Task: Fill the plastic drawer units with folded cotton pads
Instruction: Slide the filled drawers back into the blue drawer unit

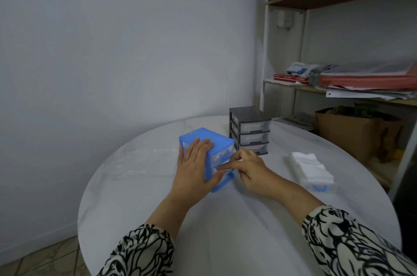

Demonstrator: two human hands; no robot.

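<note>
A blue plastic drawer unit point(216, 142) stands at the middle of the round white table point(225, 219). My left hand point(196, 167) rests flat against its left side and top, thumb at the front of a lower drawer. My right hand point(250, 168) is at the unit's front, its forefinger stretched to a lower drawer and the other fingers curled; whether it pinches something there is unclear. A grey drawer unit point(250, 132) with three clear drawers stands just behind. To the right, a removed clear drawer with a blue handle point(319, 187) holds a stack of folded white cotton pads point(311, 166).
A clear plastic bag point(144, 163) lies flat on the table's left part. A shelving rack point(338, 86) with papers, folders and a cardboard box point(352, 133) stands to the right of the table. The table edge curves close on both sides.
</note>
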